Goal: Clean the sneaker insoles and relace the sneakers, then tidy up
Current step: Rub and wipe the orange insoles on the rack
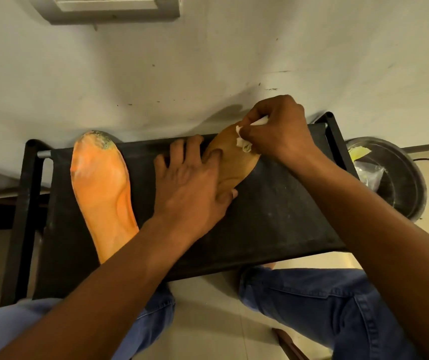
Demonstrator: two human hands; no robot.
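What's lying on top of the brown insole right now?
The left hand presses flat on the brown insole, and the right hand pinches a white tissue against its toe end. The insole surface beneath both hands is hidden.

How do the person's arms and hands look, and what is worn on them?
Both forearms are bare up to the frame's edge, with no sleeve in view. The left hand and the right hand wear no gloves; no ring, watch or bracelet shows. Below the arms are blue jeans.
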